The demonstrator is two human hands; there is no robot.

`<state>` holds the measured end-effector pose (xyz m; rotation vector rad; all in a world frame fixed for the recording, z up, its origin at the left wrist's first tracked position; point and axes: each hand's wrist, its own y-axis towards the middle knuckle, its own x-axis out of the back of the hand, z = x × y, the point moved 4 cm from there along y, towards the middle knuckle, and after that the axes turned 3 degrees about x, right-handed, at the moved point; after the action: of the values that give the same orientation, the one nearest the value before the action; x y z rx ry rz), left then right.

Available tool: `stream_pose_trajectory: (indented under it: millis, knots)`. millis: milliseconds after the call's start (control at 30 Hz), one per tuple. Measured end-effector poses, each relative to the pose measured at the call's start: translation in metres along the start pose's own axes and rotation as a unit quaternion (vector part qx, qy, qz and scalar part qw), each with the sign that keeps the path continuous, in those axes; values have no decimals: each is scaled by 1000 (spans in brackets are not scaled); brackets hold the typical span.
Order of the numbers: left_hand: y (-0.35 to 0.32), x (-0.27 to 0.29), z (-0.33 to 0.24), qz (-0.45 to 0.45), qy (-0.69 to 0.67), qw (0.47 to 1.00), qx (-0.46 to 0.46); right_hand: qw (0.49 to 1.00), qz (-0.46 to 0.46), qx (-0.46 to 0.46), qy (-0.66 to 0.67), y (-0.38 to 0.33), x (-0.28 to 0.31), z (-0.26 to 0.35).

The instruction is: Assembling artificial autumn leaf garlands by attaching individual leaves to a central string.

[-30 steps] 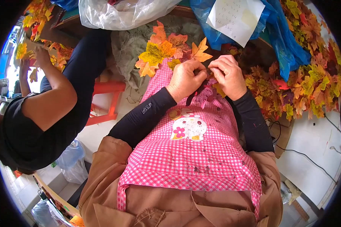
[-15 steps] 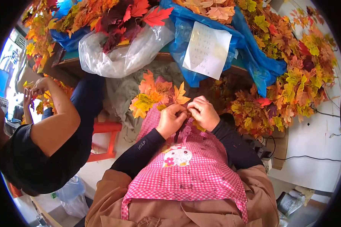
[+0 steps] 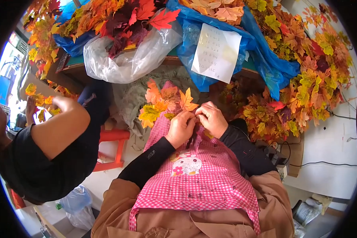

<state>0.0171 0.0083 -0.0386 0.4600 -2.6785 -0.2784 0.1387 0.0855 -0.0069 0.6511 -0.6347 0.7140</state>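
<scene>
1. A cluster of orange and yellow artificial maple leaves (image 3: 162, 104) is being held just above the lap, over the pink checked apron (image 3: 194, 182).
2. Its stems are being pinched by the left hand (image 3: 181, 127) and right hand (image 3: 212, 118), fingertips pressed together, apparently for bundling.
3. Loose leaves are being kept in a blue plastic bag (image 3: 261, 55) on the bench (image 3: 168, 60).

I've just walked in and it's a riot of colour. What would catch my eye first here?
The heaps of artificial autumn leaves, red, orange and yellow, piled across the top and right, some spilling from blue plastic bags. At the centre, the left hand and right hand pinch a small leaf sprig over a pink checked apron.
</scene>
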Motion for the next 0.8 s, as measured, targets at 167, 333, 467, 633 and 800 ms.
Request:
stream_pose_trajectory:
  millis: [167, 333, 467, 633, 800]
  knots:
    - [6, 2, 1, -43, 14, 998, -40, 986, -54, 61, -147, 1, 7, 19]
    - [23, 16, 8, -99, -143, 982, 79, 974, -62, 32, -217, -10, 5, 48]
    - [22, 14, 27, -19, -320, 924, 209, 979, -23, 49, -196, -20, -6, 41]
    - [19, 11, 21, 38, -353, 902, 244, 985, -2, 84, -151, -16, 1, 36]
    - [20, 23, 18, 75, -268, 930, 240, 984, -65, 107, -123, 14, 53, 37]
